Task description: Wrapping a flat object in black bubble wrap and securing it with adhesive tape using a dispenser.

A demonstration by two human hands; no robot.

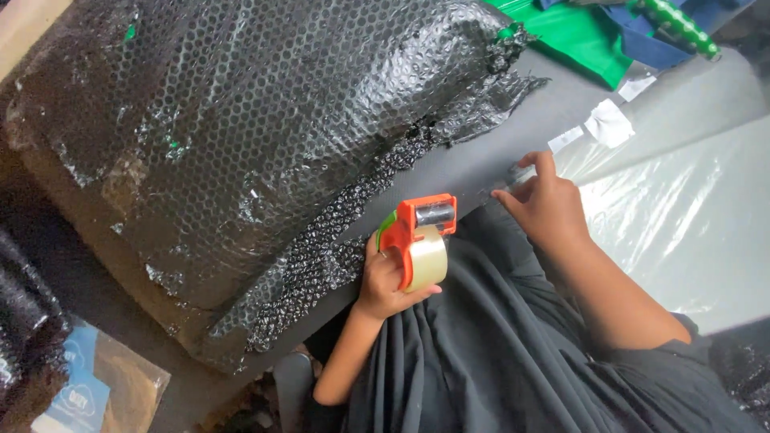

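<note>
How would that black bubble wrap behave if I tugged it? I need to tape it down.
The black bubble wrap is probably floppy and light: it drapes over the bundle. Its ragged, torn edge suggests it rips easily. The left hand holds a tape dispenser; the right hand rests on the grey surface.

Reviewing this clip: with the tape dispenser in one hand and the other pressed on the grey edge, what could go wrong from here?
1. The black bubble wrap is torn and ragged along its lower edge, so tape may catch loose shreds and hold poorly.
2. The left hand holds the orange tape dispenser right beside that ragged edge; its front could snag and tear the wrap more.
3. The right hand presses the grey edge; its fingers might get stuck under tape.
</note>
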